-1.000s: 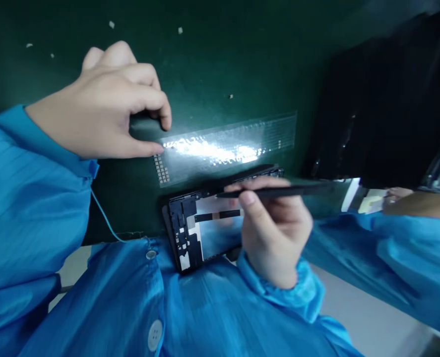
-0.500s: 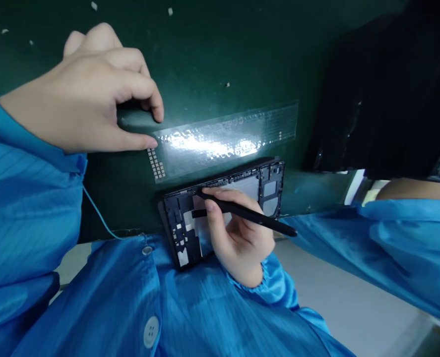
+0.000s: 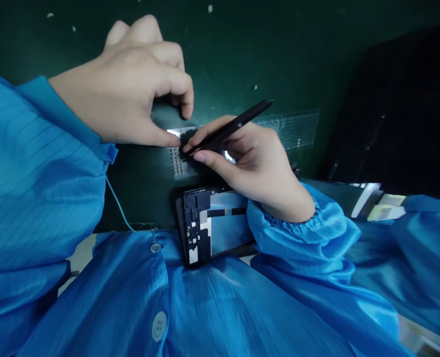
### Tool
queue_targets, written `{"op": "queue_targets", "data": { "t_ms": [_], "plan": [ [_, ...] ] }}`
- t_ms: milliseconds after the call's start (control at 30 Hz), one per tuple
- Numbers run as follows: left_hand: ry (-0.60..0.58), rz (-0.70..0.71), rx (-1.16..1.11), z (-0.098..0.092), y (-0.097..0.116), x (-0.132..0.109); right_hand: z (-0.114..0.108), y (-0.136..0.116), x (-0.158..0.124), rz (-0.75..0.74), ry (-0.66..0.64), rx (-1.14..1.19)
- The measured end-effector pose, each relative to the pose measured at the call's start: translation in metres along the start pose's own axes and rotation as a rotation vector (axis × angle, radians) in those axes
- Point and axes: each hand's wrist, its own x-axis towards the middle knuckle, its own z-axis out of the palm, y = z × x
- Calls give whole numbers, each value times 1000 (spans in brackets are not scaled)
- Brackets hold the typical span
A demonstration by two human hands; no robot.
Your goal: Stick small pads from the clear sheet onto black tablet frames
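Observation:
My left hand (image 3: 141, 89) rests at the left end of a clear plastic sheet (image 3: 290, 131). Its thumb tip touches the sheet's edge, while the index finger is bent and apart from the thumb. Small pale square pads (image 3: 177, 163) sit in rows at that end. Black tweezers (image 3: 238, 121) are gripped in my right hand (image 3: 257, 158), held like a pen, with their tips down beside the pads. My right hand covers the sheet's middle. Below it, near my body, lies an opened tablet (image 3: 223, 233) with its inner parts showing; my right sleeve hides its right part.
The green work surface (image 3: 297, 54) carries a few tiny pale scraps (image 3: 210, 9). A large black object (image 3: 402, 114) stands at the right. Another person's blue sleeve (image 3: 424, 233) is at the right edge.
My right hand has moved the tweezers up from the tablet to the padded end of the sheet. My left thumb stays at the sheet's edge. The view has shifted slightly.

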Motion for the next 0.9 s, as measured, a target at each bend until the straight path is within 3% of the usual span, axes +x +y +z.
{"op": "queue_targets", "data": {
  "t_ms": [200, 300, 400, 500, 567, 700, 900],
  "plan": [
    [41, 57, -92, 2, -6, -5, -5, 5, 9, -63, -34, -47],
    [40, 47, -69, 1, -5, -6, -7, 1, 1, 8, 20, 101],
    [62, 36, -76, 1, -7, -5, 3, -9, -33, 86, 336, 243],
    [79, 87, -95, 2, -11, -4, 30, -12, -76, 76, 772, 204],
    [96, 117, -80, 3, -13, -4, 51, -7, -95, 55, 940, 144],
    [122, 123, -28, 4, -13, -4, 74, 9, -107, -14, 979, 12],
    [131, 98, -31, 5, -11, -6, 72, 13, -111, -32, 884, -120]
  ]
}}
